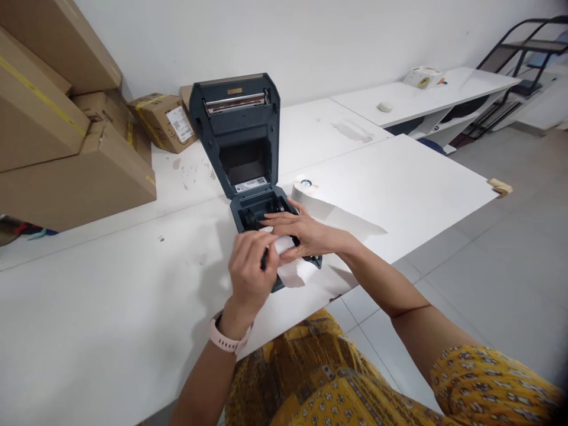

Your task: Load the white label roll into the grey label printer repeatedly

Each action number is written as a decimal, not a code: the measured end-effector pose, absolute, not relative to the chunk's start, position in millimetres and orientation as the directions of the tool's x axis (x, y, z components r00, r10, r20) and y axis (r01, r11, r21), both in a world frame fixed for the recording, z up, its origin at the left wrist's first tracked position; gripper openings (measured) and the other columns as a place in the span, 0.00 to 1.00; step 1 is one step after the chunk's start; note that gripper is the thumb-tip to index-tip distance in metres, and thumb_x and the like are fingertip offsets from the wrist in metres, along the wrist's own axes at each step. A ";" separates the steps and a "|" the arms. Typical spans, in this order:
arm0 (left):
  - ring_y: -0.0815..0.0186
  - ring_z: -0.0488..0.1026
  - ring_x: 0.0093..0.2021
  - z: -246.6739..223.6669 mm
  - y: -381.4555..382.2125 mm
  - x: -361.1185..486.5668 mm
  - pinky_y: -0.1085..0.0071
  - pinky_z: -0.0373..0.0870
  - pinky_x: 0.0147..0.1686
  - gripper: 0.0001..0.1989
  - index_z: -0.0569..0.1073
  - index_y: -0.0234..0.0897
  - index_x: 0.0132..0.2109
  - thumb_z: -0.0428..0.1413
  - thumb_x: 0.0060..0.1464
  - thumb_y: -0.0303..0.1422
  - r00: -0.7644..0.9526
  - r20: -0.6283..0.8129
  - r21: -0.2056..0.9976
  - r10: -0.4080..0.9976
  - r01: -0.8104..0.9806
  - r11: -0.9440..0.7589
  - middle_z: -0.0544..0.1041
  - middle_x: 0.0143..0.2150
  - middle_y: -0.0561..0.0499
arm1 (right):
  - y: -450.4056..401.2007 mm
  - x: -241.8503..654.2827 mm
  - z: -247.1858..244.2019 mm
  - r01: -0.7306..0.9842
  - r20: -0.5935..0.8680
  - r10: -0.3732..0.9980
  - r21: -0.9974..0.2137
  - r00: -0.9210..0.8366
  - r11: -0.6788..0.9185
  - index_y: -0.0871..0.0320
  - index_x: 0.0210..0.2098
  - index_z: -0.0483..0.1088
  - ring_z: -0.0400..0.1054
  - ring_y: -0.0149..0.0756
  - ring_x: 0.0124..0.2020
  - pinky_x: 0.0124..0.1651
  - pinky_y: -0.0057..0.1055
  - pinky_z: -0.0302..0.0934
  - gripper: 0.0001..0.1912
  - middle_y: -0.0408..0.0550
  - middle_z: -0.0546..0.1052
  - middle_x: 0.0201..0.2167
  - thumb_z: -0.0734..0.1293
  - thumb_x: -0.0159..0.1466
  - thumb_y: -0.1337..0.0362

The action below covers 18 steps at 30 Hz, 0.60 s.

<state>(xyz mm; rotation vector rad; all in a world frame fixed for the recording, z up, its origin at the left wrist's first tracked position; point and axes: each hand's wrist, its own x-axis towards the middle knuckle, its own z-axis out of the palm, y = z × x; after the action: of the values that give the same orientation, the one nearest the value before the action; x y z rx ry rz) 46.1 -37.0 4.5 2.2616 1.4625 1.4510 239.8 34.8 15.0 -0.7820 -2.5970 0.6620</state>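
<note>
Beneath my right hand (pixel 305 232) and left hand (pixel 251 263), the white bench (pixel 110 319) carries the lid-up dark printer (pixel 243 136), its body open right below them. A paper roll (pixel 303 190) sits just beyond the right, whose thumb and fingers spread apart at loose white paper (pixel 290 274); the left is curled round a small black part (pixel 264 259).

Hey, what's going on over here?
Someone has both bare hands at a printer with its lid up. The left hand and right hand are at some white paper near its front; how firmly they grip is unclear. A partly unwound roll sits beside it on the table.
</note>
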 end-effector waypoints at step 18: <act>0.51 0.72 0.64 -12.8 -60.3 39.4 0.51 0.62 0.67 0.24 0.68 0.40 0.68 0.52 0.67 0.34 0.435 0.521 0.341 0.735 0.683 -0.646 0.77 0.63 0.42 | 32.5 240.1 18.8 0.417 0.206 0.601 -0.549 -0.773 0.725 0.56 0.56 0.70 0.58 0.51 0.74 0.78 0.59 0.27 0.26 0.61 0.71 0.68 0.70 0.67 0.46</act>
<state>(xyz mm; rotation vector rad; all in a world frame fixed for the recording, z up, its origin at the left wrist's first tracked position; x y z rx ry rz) 39.4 -60.3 -12.8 2.5928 1.2844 1.0030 240.1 32.5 18.8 -0.7868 -2.5578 0.6857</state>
